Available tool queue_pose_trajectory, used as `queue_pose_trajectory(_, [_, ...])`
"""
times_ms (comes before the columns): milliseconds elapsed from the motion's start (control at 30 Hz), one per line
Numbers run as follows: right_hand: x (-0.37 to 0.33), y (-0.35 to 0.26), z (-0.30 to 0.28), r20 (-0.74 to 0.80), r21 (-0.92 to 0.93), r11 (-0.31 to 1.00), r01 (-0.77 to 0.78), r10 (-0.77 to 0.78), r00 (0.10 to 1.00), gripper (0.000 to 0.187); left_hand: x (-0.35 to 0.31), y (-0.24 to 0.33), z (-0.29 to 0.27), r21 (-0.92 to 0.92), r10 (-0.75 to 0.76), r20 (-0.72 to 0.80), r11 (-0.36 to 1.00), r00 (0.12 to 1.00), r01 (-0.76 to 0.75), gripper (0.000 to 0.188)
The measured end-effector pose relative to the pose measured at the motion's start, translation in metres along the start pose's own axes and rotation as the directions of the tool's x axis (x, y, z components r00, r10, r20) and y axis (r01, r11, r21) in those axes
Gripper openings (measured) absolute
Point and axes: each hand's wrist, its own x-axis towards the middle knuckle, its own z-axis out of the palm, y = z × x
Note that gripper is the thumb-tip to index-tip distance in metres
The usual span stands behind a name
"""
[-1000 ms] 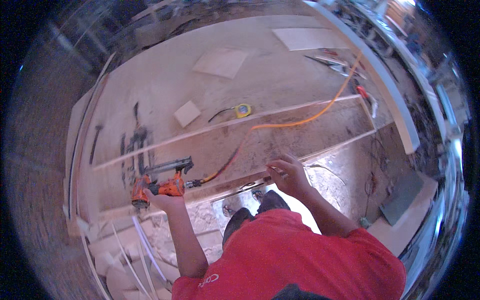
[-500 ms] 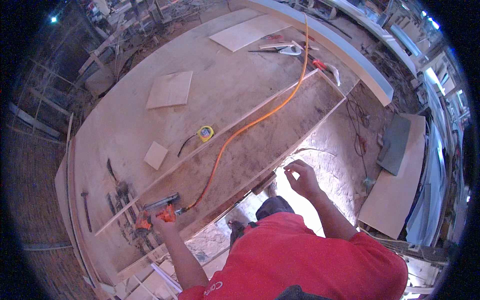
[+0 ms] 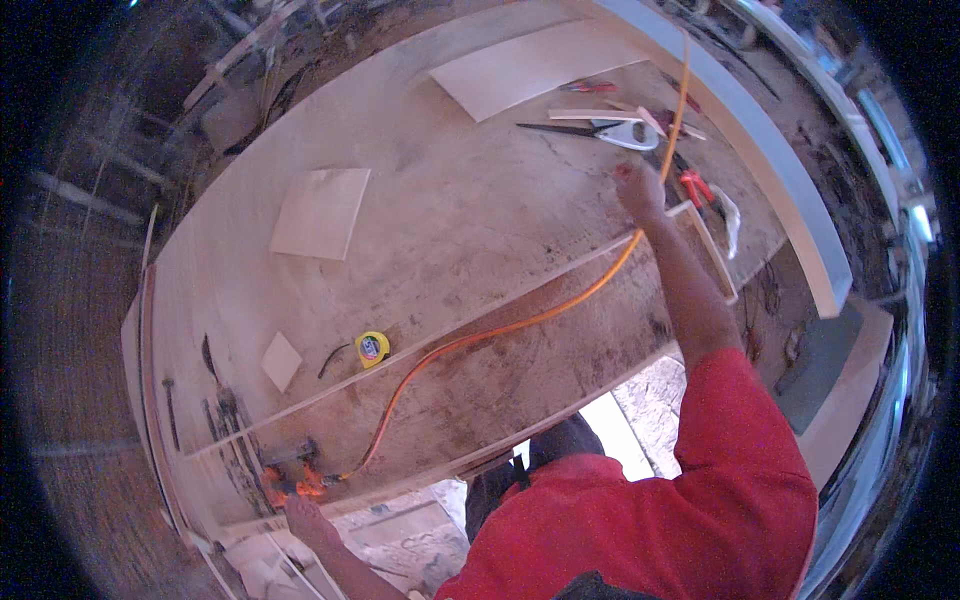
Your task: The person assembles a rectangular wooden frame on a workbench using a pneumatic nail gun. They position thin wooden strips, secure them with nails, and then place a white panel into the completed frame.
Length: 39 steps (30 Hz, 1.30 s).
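Observation:
My right hand [image 3: 642, 192] reaches over the far end of a long narrow wooden frame [image 3: 520, 298]. Its fingers are drawn together near a handsaw [image 3: 628, 134] with a pale handle; a reddish spot shows at the fingertips, too blurred to name. The orange air hose [image 3: 520, 322] passes close beside this hand. My left hand [image 3: 310, 522] is low at the near left, right by the orange nail gun [image 3: 300, 482] that lies over the frame's near end. Motion blur hides whether its fingers still grip the tool.
A yellow tape measure [image 3: 372, 348], a small plywood piece [image 3: 282, 361] and a larger one [image 3: 322, 213] lie on the big board. Red-handled pliers [image 3: 694, 188] lie right of my right hand. A long pale beam [image 3: 760, 140] runs along the far right edge.
My right hand has moved from beside my body far forward, over the frame's far end. My left hand has shifted downward relative to the nail gun. The whole view has turned.

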Motion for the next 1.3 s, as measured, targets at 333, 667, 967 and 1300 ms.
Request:
queue_pose_trajectory(333, [0.194,0.058,0.084,0.379,-0.407,0.877,0.255,-0.092,0.921,0.029,-0.183,-0.111,-0.118,0.564,-0.096,-0.583,0.667,0.807,0.487,0.052])
queue_pose_trajectory(667, [0.230,0.046,0.069,0.229,0.154,0.916,0.371,-0.398,0.888,0.049,-0.312,-0.176,-0.195,0.889,-0.314,-0.438,-0.015,0.842,0.457,0.056])
queue_pose_trajectory(967, [0.024,-0.160,0.084,0.287,0.876,0.483,0.018,-0.549,0.785,0.030,-0.389,-0.258,-0.175,0.665,-0.419,-0.598,0.216,0.683,0.715,0.060])
queue_pose_trajectory(1300, [-0.331,-0.400,-0.052,0.765,0.588,0.408,-0.698,-0.561,0.317,0.032,-0.457,-0.363,-0.278,0.381,-0.633,-0.527,0.421,0.567,0.823,0.061])
